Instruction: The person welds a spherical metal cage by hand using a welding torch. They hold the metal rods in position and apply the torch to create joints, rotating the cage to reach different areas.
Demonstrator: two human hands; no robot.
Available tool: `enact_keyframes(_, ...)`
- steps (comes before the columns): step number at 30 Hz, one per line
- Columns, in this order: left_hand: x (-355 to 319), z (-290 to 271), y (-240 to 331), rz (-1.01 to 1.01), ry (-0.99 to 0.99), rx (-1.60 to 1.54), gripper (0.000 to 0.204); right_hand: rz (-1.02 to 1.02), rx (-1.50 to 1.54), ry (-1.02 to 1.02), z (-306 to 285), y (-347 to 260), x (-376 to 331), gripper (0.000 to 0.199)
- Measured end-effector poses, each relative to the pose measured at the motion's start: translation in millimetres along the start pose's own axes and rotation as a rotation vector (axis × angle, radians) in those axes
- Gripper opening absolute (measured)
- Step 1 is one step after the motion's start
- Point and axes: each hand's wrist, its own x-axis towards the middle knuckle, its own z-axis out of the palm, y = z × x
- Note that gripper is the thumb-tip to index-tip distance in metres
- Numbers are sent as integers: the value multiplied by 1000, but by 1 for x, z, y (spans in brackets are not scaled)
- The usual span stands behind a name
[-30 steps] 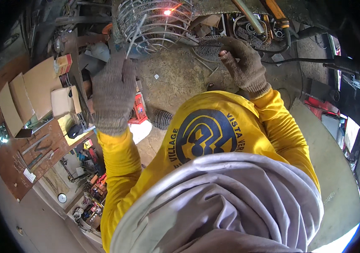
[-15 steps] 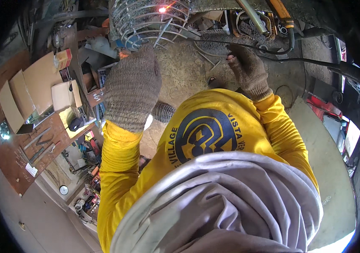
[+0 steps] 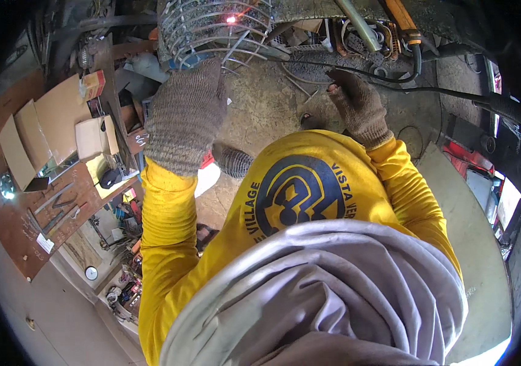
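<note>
My left hand (image 3: 184,116), in a brown knitted glove, is raised at the near edge of a round wire cage (image 3: 214,30). Its fingers point away and are hidden behind the back of the glove, so what they hold, if anything, does not show. A spot on the cage's bent rods glows red (image 3: 231,19). My right hand (image 3: 361,107), in a matching glove with a bare fingertip showing, hovers over the floor right of the cage. Its fingers and thumb are apart with nothing visible between them. Both sleeves are yellow.
An orange-handled tool (image 3: 402,17) with a black cable (image 3: 419,64) lies at the far right beside a metal pipe (image 3: 358,24). Opened cardboard boxes (image 3: 59,119) and metal strips (image 3: 62,213) rest on a brown board at left. A pale panel (image 3: 477,244) stands at right.
My left hand has shifted slightly left and toward me. The right hand has barely moved, dipping a little. The cage and its red glow sit slightly higher in view.
</note>
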Motion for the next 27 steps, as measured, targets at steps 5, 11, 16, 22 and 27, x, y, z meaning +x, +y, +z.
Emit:
enact_keyframes(5,-8,10,-10,23,55,-10,34,29,20,19,2,9,-2,36)
enact_keyframes(11,-9,23,-27,131,151,-55,32,32,3,19,5,8,3,38)
enact_keyframes(16,-9,21,-25,159,155,-43,33,20,33,-7,8,6,5,33)
enact_keyframes(22,-8,17,-23,108,109,-50,32,67,20,-19,8,0,4,41)
enact_keyframes(27,-6,13,-10,45,85,-31,30,42,-30,-39,12,6,4,42)
